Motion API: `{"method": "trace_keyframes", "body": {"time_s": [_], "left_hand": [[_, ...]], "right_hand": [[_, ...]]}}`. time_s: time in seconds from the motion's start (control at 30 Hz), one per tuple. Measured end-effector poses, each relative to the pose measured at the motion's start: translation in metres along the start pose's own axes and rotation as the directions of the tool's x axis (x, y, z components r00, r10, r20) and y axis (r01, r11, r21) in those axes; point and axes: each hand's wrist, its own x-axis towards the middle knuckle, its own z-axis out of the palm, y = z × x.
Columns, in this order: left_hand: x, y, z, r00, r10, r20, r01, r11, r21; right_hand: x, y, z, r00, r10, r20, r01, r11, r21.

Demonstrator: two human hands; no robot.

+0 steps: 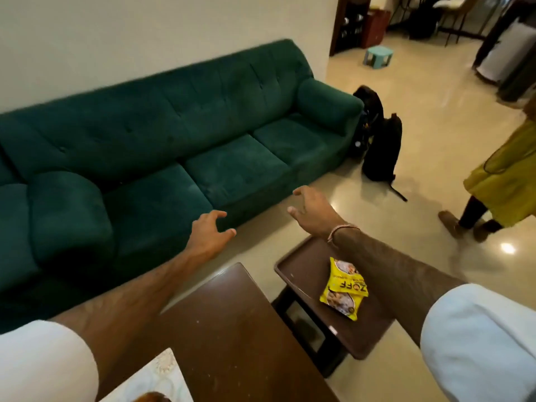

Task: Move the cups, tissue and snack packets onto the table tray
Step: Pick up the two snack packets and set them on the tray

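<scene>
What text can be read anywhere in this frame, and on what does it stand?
"ZOFF": black letters on the yellow snack packet, upside down to the camera, partly hidden by the right arm.
Smaller print on the packet: too small and blurred to read.
No other readable text in the frame.

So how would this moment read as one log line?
left hand: open, empty | right hand: open, empty | yellow snack packet: on small side table | cups, tissue: unseen

Both arms reach forward mid-frame. The left hand (209,231) and right hand (311,210) are empty, fingers spread and curled.
</scene>
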Motion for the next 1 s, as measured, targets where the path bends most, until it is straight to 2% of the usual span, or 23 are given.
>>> {"method": "trace_keyframes", "body": {"time_s": [0.3,0.4,0.5,0.6,0.7,0.8,0.9,1.0], "left_hand": [[0.045,-0.007,0.216,0.965,-0.033,0.259,0.028,0.999,0.021],[0.062,-0.013,0.280,0.936,-0.041,0.351,0.044,0.999,-0.002],[0.071,-0.016,0.337,0.901,-0.090,0.424,0.124,0.991,-0.053],[0.073,-0.016,0.393,0.859,-0.122,0.497,0.169,0.984,-0.050],[0.071,-0.013,0.433,0.820,-0.109,0.562,0.113,0.993,0.029],[0.073,-0.009,0.459,0.842,-0.085,0.532,0.058,0.996,0.067],[0.074,-0.007,0.474,0.858,-0.139,0.494,0.145,0.989,0.027],[0.076,-0.006,0.479,0.828,-0.181,0.530,0.233,0.972,-0.031]], "right_hand": [[-0.002,0.216,0.066,0.958,0.282,0.044,-0.283,0.959,0.006],[-0.007,0.276,0.091,0.922,0.382,0.059,-0.383,0.924,0.003],[-0.011,0.321,0.116,0.867,0.492,0.078,-0.493,0.870,-0.008],[-0.011,0.351,0.143,0.792,0.600,0.114,-0.603,0.798,-0.007],[-0.008,0.367,0.164,0.718,0.688,0.107,-0.695,0.718,0.045],[-0.003,0.380,0.179,0.691,0.719,0.071,-0.721,0.682,0.119],[0.000,0.391,0.189,0.665,0.745,0.061,-0.726,0.624,0.290],[0.001,0.395,0.191,0.614,0.785,0.088,-0.720,0.510,0.471]]}}
